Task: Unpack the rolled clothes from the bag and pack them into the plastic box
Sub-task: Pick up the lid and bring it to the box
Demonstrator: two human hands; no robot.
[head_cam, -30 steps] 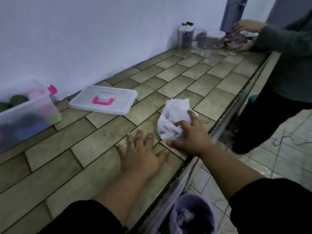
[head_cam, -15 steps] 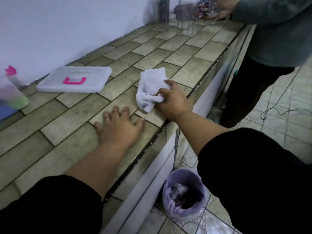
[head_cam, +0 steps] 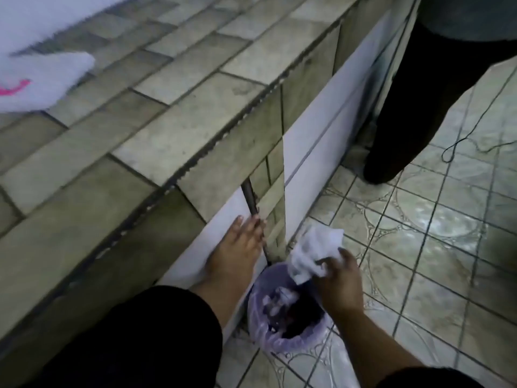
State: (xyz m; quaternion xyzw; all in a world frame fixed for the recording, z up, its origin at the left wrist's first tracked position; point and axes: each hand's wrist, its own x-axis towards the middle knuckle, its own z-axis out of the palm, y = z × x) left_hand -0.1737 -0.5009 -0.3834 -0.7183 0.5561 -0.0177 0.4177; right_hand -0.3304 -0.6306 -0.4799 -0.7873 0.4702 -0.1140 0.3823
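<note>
Head camera, looking down: the right hand point(head_cam: 338, 281) pinches a crumpled white cloth or tissue point(head_cam: 313, 253) just above a small floor bin lined with purple plastic point(head_cam: 260, 317); centring it over the opening before release would likely drop it cleanly. The left hand point(head_cam: 237, 253) presses open and flat on the white cabinet front point(head_cam: 316, 130). A blurred clear lid with pink handle point(head_cam: 42, 79) lies on the tiled counter point(head_cam: 181, 116); the box itself is out of view. Another person's dark-trousered legs point(head_cam: 419, 93) stand near.

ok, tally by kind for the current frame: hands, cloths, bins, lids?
Hands: 2, left hand flat on the cabinet front, right hand gripping the cloth
White crumpled cloth: 1, held over the bin
Bin with purple liner: 1, on the floor
White lid with pink handle: 1, on the counter
Total: 5
</note>
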